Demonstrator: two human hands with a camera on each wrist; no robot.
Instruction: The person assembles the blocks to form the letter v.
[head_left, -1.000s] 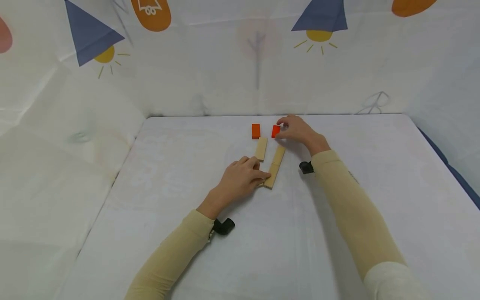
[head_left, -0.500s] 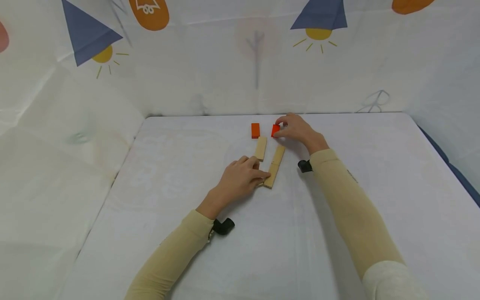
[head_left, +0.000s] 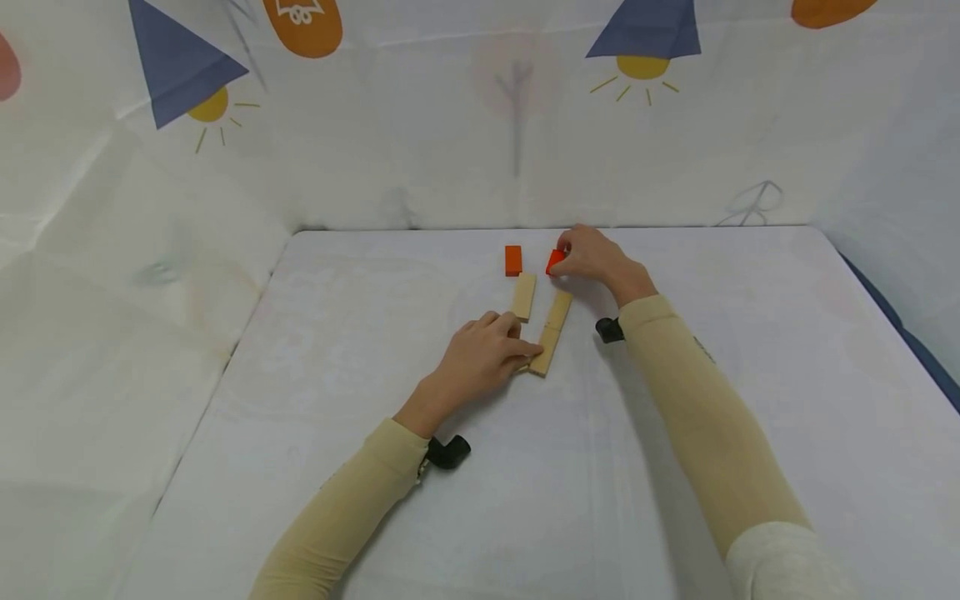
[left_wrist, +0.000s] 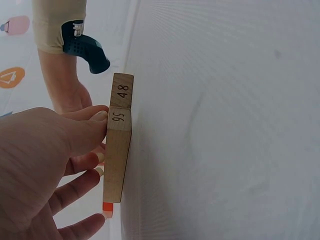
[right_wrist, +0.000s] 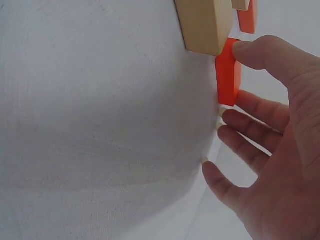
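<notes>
One bright red-orange rectangular block (head_left: 555,260) lies at the far part of the white table (head_left: 540,483), pinched between thumb and finger of the right hand (head_left: 597,260). Change over the last half second: the block has turned, its slant now closer to that of the row of two pale wooden blocks (head_left: 553,328) on the near side, a small gap between. Reading: its angle is still being adjusted, so placement looks unsettled. Left of it, apart, a second orange rectangular block (head_left: 513,261) sits at the far end of a single pale wooden plank-shaped block (head_left: 524,297). Left hand (head_left: 483,354): over the near wood, thumb touching it; whether it grips a piece or only steadies, cannot tell. View comparison: head camera gives the layout, but the right hand covers part of its block; right wrist shows the thumb at one end and a finger at the other. Only left wrist shows black numbers on the wood: 48 and apparently 56.
</notes>
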